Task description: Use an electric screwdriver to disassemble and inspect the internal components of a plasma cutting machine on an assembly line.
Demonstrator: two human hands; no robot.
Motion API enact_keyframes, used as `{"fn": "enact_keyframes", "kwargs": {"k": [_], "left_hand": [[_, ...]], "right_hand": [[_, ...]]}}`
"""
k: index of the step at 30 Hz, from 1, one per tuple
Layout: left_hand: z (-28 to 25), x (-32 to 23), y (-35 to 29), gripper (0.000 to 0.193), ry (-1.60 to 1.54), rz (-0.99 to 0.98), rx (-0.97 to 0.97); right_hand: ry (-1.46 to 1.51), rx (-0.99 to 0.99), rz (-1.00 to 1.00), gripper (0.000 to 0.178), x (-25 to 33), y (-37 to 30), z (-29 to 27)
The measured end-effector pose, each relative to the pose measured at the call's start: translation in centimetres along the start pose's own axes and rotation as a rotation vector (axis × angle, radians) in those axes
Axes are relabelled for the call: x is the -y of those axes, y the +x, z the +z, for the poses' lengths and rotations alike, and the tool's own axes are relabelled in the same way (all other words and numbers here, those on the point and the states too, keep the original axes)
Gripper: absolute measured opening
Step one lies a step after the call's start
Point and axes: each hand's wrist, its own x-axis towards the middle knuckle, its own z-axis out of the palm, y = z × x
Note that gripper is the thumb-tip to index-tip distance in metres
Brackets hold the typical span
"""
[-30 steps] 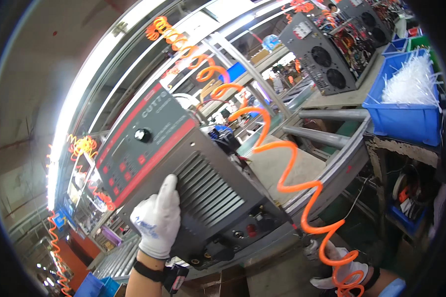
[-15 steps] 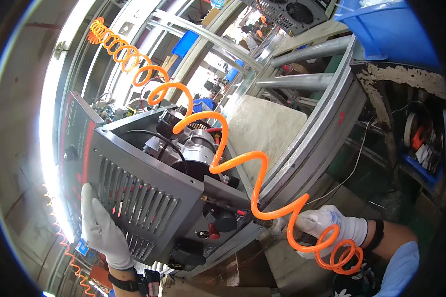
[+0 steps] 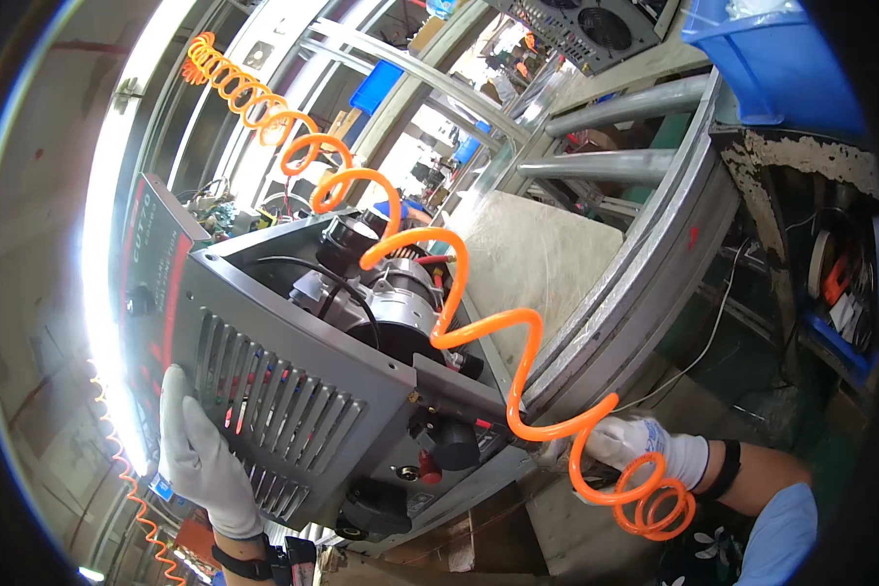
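A grey metal machine casing (image 3: 293, 332) with slotted vents stands tilted across the view. Through its uncovered top, a silvery motor-like unit (image 3: 396, 308) with black parts shows. My left hand (image 3: 200, 454), in a white glove, lies flat against the casing's side near the front panel (image 3: 151, 264), fingers stretched out. My gloved right hand (image 3: 654, 449) is closed round an air tool at the casing's rear corner, right of the black round fitting (image 3: 454, 444). The hand and the orange coiled air hose (image 3: 518, 361) hide most of this tool, so its exact kind is unclear.
The orange hose hangs from the upper left across the casing. A flat pale board (image 3: 527, 259) lies on the curved metal-edged conveyor (image 3: 645, 264) beyond. At upper right are a blue bin (image 3: 776, 63) and another grey machine with fans (image 3: 596, 29).
The casing, conveyor and hose have shifted slightly right in the view. My right hand sits a little closer to the casing's rear panel. My left hand stays flat on the side.
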Motion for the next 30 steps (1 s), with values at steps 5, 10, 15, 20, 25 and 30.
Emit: {"fn": "enact_keyframes", "kwargs": {"k": [5,10,15,20,25,30], "left_hand": [[-0.2,-0.2,-0.1,0.031,-0.045,-0.017,0.026],[-0.5,0.2,0.0,0.030,0.019,0.030,0.045],[-0.5,-0.5,0.2,0.029,0.044,0.023,0.071],[-0.2,-1.0,0.2,0.030,0.022,0.002,0.080],[-5.5,-3.3,-2.4,0.034,0.194,0.262,0.149],[-2.1,-12.1,-22.6,0.010,-0.928,-0.660,0.466]], "right_hand": [[0.047,-0.066,-0.006,0.053,0.5,0.5,0.2],[-0.022,-0.098,-0.001,0.047,0.5,0.8,0.4],[-0.001,-0.148,0.013,0.055,0.9,1.2,-0.2],[-0.238,-0.026,0.268,0.054,3.3,0.9,-1.3],[-0.109,-0.013,0.454,0.053,10.6,-0.2,-2.4],[-0.440,0.036,0.518,0.108,13.6,-13.5,3.5]]}}
